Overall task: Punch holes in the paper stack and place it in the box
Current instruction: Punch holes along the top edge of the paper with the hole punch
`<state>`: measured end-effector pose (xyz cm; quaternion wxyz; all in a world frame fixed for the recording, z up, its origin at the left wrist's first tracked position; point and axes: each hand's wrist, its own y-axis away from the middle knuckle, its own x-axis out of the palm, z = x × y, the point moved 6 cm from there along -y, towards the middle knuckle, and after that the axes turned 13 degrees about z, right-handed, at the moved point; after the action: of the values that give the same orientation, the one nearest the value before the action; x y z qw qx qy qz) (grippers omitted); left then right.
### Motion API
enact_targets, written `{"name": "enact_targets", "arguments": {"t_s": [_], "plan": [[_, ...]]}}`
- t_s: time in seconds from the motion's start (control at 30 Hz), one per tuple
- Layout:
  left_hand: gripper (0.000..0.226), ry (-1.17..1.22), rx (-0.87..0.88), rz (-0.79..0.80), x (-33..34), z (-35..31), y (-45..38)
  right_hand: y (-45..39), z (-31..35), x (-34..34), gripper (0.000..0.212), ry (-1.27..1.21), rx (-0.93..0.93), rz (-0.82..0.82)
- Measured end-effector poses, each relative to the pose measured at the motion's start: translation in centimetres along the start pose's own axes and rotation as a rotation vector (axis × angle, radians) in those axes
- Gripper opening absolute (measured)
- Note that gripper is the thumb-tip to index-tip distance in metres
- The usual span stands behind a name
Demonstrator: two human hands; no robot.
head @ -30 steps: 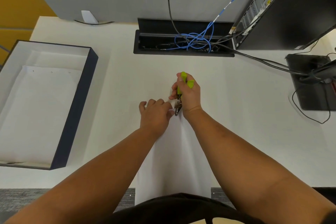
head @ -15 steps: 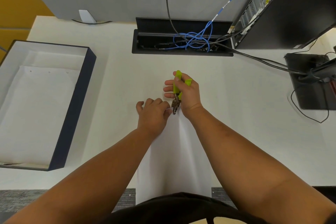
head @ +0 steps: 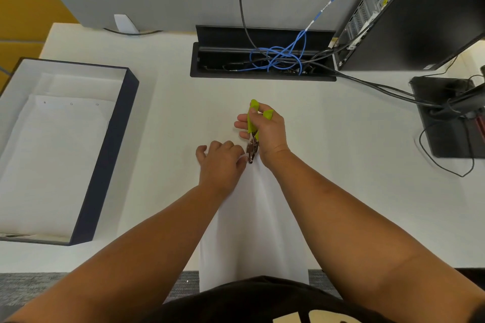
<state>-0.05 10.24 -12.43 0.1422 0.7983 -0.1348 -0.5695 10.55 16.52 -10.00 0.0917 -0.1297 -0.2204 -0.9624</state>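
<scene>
One punch [head: 252, 139], long axis near-far, metal tip nearward, in closed right hand [head: 267, 136].

White paper stack [head: 256, 231] at lower centre, running from the frame's bottom toward mid-frame. Green-handled hole punch [head: 252, 136] at centre, its metal head at the stack's far edge. Open dark-walled box [head: 105, 155] at left, holding punched white sheets.

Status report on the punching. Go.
Right hand grips green hole punch, left hand pins paper stack. Box open at left. Nothing blocking.
</scene>
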Motion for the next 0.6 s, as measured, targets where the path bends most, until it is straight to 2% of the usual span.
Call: {"name": "enact_targets", "arguments": {"t_s": [0.07, 0.23, 0.37, 0.6], "plan": [[0.025, -0.019, 0.006, -0.016, 0.0, 0.0, 0.2, -0.1, 0.1, 0.0, 0.005, -0.004, 0.038, -0.033], [0.023, -0.044, 0.025, -0.053, 0.0, -0.1, 0.5, -0.2, 0.3, 0.4, 0.013, 0.026, 0.09, -0.026], [0.024, -0.04, 0.049, -0.031, 0.1, 0.0, 0.5, -0.2, 0.6, 0.0, 0.022, 0.043, 0.049, -0.014], [0.025, 0.051, 0.054, 0.002, 0.1, 1.0, 0.4, -0.3, 0.5, -0.7, 0.015, 0.07, 0.043, 0.002]]}}
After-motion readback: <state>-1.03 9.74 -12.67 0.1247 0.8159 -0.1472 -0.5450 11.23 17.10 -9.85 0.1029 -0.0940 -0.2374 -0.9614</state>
